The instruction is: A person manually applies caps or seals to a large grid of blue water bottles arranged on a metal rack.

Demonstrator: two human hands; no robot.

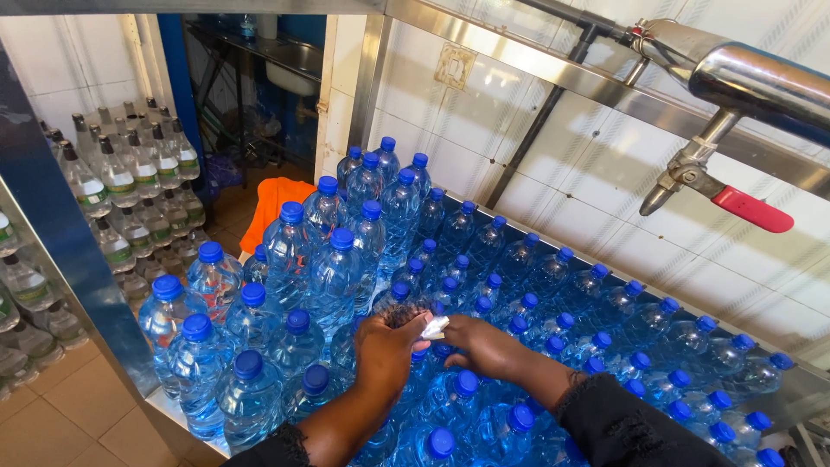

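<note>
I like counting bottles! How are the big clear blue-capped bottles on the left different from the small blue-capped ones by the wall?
The big clear plastic bottles with blue caps stand taller and wider; the small clear plastic bottles with blue caps are shorter and slimmer. The big ones cluster at the table's left end, the small ones fill rows along the tiled wall. Both kinds stand upright, capped in blue. The left hand and right hand meet between them, holding something small and white.
</note>
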